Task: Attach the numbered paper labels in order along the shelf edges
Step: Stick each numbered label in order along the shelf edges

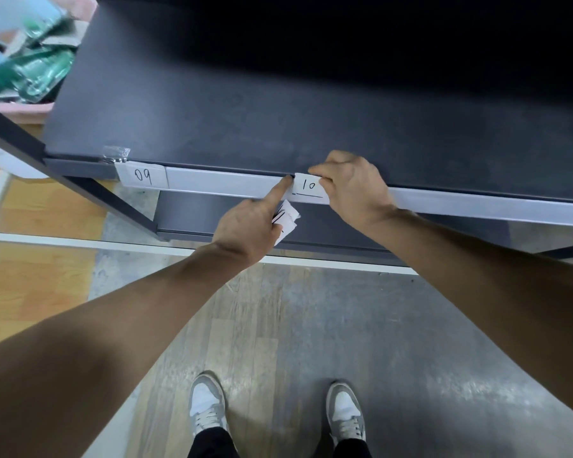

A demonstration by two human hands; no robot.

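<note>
pink bin (35, 111) beside dark shelf (278, 110)

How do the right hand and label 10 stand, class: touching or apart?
Touching. The head view shows the right hand with thumb and fingertips on the right edge of label 10.

The person stands at a dark shelf (278, 110), both hands at its pale grey front edge (229, 185), where a paper label marked 09 (143, 176) sits taped near the left corner. The right hand (354, 190) holds the label marked 10 (310, 188) against the edge, thumb along its top and curled fingers at its right side. The left hand (248, 233) points its forefinger onto that label's upper left corner while gripping a small wad of spare labels (288, 219).
</note>
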